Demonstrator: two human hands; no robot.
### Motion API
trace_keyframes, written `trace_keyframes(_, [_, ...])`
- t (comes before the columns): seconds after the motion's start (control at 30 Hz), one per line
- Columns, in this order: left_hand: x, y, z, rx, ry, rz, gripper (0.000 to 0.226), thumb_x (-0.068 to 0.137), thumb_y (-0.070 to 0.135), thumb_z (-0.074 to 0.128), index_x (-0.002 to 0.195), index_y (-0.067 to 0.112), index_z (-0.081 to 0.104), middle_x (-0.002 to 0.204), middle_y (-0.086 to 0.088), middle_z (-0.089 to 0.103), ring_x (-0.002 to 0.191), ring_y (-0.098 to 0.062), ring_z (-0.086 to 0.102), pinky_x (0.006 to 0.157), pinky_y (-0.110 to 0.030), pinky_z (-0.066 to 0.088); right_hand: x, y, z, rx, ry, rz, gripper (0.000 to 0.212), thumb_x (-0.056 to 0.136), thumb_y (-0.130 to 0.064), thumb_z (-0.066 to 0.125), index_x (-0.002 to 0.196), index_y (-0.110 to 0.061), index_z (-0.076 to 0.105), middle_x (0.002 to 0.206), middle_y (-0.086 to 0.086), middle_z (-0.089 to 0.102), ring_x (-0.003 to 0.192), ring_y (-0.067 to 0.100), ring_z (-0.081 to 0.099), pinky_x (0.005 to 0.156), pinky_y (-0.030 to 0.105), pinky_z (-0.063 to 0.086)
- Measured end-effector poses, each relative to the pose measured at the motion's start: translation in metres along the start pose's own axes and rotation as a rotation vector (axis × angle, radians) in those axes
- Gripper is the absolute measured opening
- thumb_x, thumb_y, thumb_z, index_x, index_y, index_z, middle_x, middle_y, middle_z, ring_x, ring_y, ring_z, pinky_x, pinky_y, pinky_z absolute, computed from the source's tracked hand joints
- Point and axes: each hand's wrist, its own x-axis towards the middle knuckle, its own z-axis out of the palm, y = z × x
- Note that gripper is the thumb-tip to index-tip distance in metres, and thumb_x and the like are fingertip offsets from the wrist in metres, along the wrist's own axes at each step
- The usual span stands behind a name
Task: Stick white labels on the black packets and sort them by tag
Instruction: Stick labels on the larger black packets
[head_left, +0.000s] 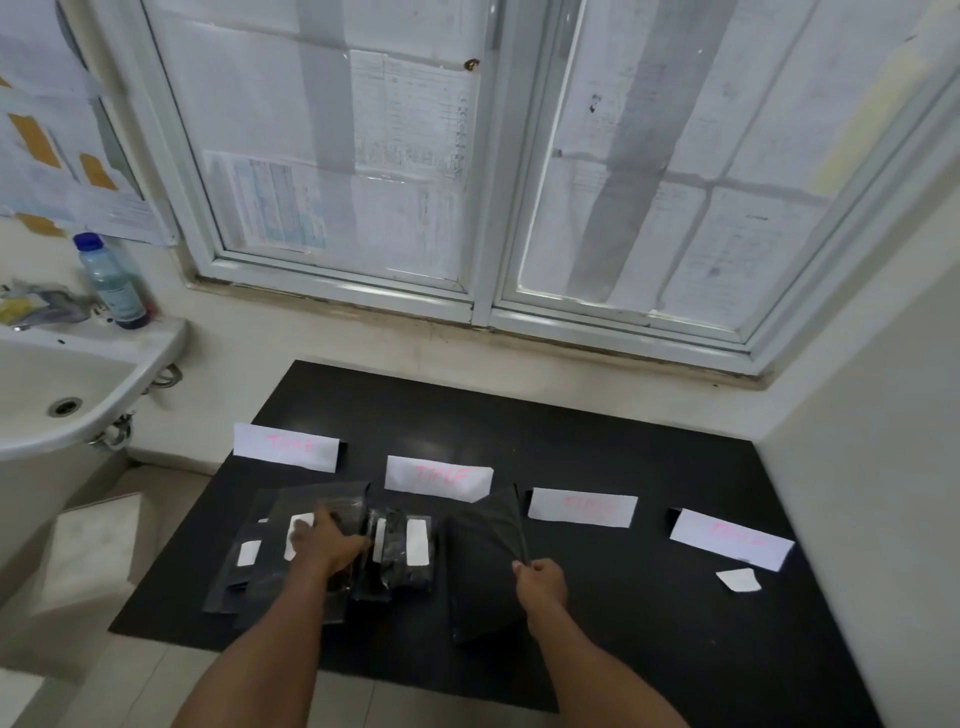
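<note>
Several black packets lie on a black table (597, 457). Overlapping ones at the left (260, 571) carry white labels, and my left hand (324, 540) rests flat on the top one over a white label (301, 532). Just right of it lie labelled packets (410, 551). My right hand (540, 577) pinches the right edge of a plain black packet (485, 566) with no label showing. Paper tags with pink writing stand along the back: far left (285, 447), centre (439, 477), right (582, 507), far right (730, 538). A loose white label (738, 580) lies at the right.
A white sink (78, 384) with a blue-capped bottle (111, 283) stands to the left of the table. A window covered with papers (467, 156) is behind it, and a wall (857, 493) borders the right side. A pale box (93, 545) sits on the floor at the left.
</note>
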Motion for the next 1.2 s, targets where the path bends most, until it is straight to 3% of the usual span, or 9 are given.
trace_keyframes(0.17, [-0.011,0.000,0.014,-0.030,-0.022,-0.115,0.113,0.083,0.040,0.069,0.150,0.002,-0.014,0.154,-0.030,-0.019,0.145,-0.042,-0.015,0.119,-0.049,0.002,0.007,0.010,-0.031,0.067,0.101,-0.023,0.020,0.092,-0.020,0.059,0.108,-0.007,0.056,0.104,0.011,0.057,0.091,0.023,0.052,0.078,0.033,0.043])
trace_keyframes(0.37, [-0.026,-0.001,0.017,-0.145,0.024,-0.228,0.110,0.081,0.039,0.070,0.152,0.004,-0.007,0.156,-0.029,-0.011,0.146,-0.041,-0.008,0.118,-0.051,0.008,0.004,0.012,-0.042,0.091,0.145,-0.044,0.013,0.092,-0.018,0.059,0.101,-0.009,0.055,0.099,0.009,0.056,0.089,0.022,0.052,0.076,0.032,0.042])
trace_keyframes(0.53, [-0.033,0.005,0.005,-0.047,-0.085,-0.302,0.112,0.082,0.041,0.070,0.151,0.004,-0.010,0.155,-0.031,-0.011,0.146,-0.042,-0.007,0.118,-0.051,0.006,-0.001,0.013,-0.039,0.112,0.151,-0.038,0.015,0.092,-0.020,0.058,0.102,-0.008,0.057,0.100,0.010,0.057,0.090,0.024,0.054,0.077,0.034,0.044])
trace_keyframes(0.73, [-0.045,0.015,0.024,-0.005,-0.064,-0.276,0.114,0.081,0.040,0.070,0.150,0.005,-0.014,0.154,-0.033,-0.013,0.145,-0.045,-0.008,0.118,-0.052,0.005,-0.007,0.012,-0.046,0.132,0.148,-0.058,0.016,0.092,-0.021,0.059,0.100,-0.008,0.058,0.100,0.011,0.059,0.089,0.024,0.054,0.075,0.032,0.042])
trace_keyframes(0.9, [-0.055,0.039,0.027,-0.151,0.035,-0.394,0.107,0.077,0.038,0.073,0.152,0.007,0.003,0.156,-0.031,0.002,0.145,-0.045,0.001,0.117,-0.057,0.005,-0.005,0.013,-0.067,0.228,0.164,-0.072,0.013,0.092,-0.020,0.059,0.096,-0.008,0.058,0.097,0.011,0.059,0.086,0.024,0.053,0.075,0.031,0.041])
trace_keyframes(0.97, [-0.063,0.056,0.035,-0.130,0.130,-0.317,0.095,0.077,0.036,0.072,0.149,0.005,0.019,0.156,-0.029,0.009,0.145,-0.044,0.007,0.116,-0.055,0.014,-0.003,0.015,-0.074,0.303,0.152,-0.049,0.011,0.093,-0.019,0.058,0.095,-0.008,0.057,0.095,0.011,0.058,0.085,0.023,0.053,0.075,0.032,0.042])
trace_keyframes(1.07, [-0.081,0.093,0.061,-0.006,0.275,0.014,0.067,0.083,0.033,0.062,0.140,0.006,0.037,0.149,-0.024,0.028,0.139,-0.039,0.026,0.108,-0.047,0.033,0.001,0.017,-0.091,0.458,0.131,-0.021,0.012,0.093,-0.017,0.059,0.090,-0.006,0.061,0.095,0.014,0.062,0.085,0.025,0.056,0.079,0.036,0.048])
trace_keyframes(1.13, [-0.092,0.121,0.088,-0.080,0.174,0.191,0.062,0.086,0.037,0.060,0.137,0.007,0.043,0.139,-0.020,0.044,0.130,-0.036,0.042,0.102,-0.042,0.042,0.005,0.018,-0.107,0.551,0.095,0.003,0.012,0.092,-0.016,0.061,0.084,-0.007,0.062,0.094,0.014,0.063,0.087,0.028,0.058,0.082,0.038,0.051])
trace_keyframes(1.2, [-0.096,0.149,0.118,-0.331,-0.095,0.209,0.070,0.081,0.042,0.068,0.136,0.004,0.047,0.132,-0.018,0.056,0.122,-0.033,0.054,0.102,-0.040,0.045,0.012,0.019,-0.125,0.628,0.036,0.027,0.009,0.091,-0.015,0.062,0.087,-0.007,0.063,0.093,0.014,0.065,0.090,0.031,0.061,0.083,0.040,0.052])
